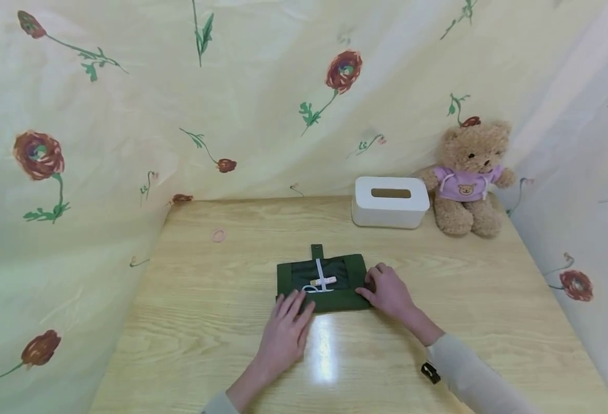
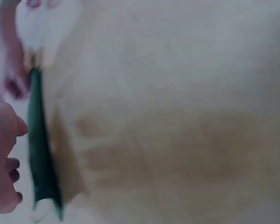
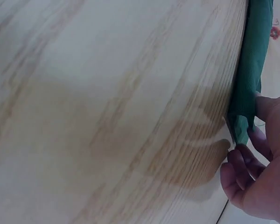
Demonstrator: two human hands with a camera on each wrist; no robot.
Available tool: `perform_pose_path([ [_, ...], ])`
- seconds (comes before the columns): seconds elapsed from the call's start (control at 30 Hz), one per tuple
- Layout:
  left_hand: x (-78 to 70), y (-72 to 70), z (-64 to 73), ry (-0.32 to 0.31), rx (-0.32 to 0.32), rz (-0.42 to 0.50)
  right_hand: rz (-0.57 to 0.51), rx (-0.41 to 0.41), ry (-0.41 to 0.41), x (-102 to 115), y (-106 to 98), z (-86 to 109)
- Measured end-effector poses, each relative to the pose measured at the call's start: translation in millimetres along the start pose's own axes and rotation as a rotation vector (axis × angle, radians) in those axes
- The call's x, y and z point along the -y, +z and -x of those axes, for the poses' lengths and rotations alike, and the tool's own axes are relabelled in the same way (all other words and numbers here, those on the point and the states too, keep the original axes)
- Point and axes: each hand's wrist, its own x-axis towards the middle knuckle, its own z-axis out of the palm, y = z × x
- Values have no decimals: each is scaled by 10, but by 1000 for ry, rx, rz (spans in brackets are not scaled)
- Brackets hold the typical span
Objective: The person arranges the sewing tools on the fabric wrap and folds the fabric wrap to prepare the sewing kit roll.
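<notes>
A dark green fabric pouch (image 1: 335,301) lies on the table, its near edge folded over in a band and a short snap strap (image 1: 317,251) pointing away. Inside, a white elastic band (image 1: 320,269) crosses a small white stick-shaped item (image 1: 327,281). Part of a white cable (image 1: 310,288) curves out beside it. The left hand (image 1: 283,333) rests its extended fingertips on the pouch's near left corner. At the near right corner the right hand (image 1: 389,291) pinches the folded edge, thumb on top; the right wrist view shows its fingers (image 3: 240,170) curled at the fold's end.
A white tissue box (image 1: 390,210) stands at the back, beside a teddy bear (image 1: 466,178) in a purple hoodie. A pink ring (image 1: 218,235) lies at the back left. Flower-patterned cloth (image 1: 262,103) hangs behind the wooden table (image 1: 190,345). A small black object (image 1: 430,372) shows under the right sleeve.
</notes>
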Motion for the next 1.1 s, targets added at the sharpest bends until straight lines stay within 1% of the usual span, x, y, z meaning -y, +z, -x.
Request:
perform_pose_path([
  [0.03,-19,13,26,29,31,2,24,-38,-44,4,11,8],
  [0.07,-31,29,54,40,65,3,47,-76,-104,9,25,21],
  [0.13,-44,64,109,26,116,6,96,-151,-270,26,51,74],
  [0.2,-47,94,150,7,133,26,135,-198,-443,39,88,151],
  [0.23,-41,109,166,4,134,35,144,-207,-517,45,106,192],
  [0.27,-35,118,175,4,130,43,147,-205,-574,47,120,229],
  [0.3,-26,123,178,4,127,47,146,-197,-610,44,134,262],
  [0.37,-3,127,176,2,119,68,138,-166,-625,22,156,316],
  [0.5,57,125,155,-14,146,91,90,-99,-563,-63,165,356],
  [0.6,108,127,128,-26,178,97,45,-90,-538,-128,156,345],
  [0.7,158,123,118,-33,198,96,25,-99,-539,-170,157,328],
  [0.8,210,127,109,-31,181,100,23,-102,-545,-197,159,308],
  [0.93,271,131,105,-23,113,142,10,-104,-542,-214,153,279],
  [0.97,281,128,107,-22,104,153,6,-104,-542,-215,150,275],
  [1.1,295,115,126,-25,108,180,1,-93,-536,-217,143,276],
])
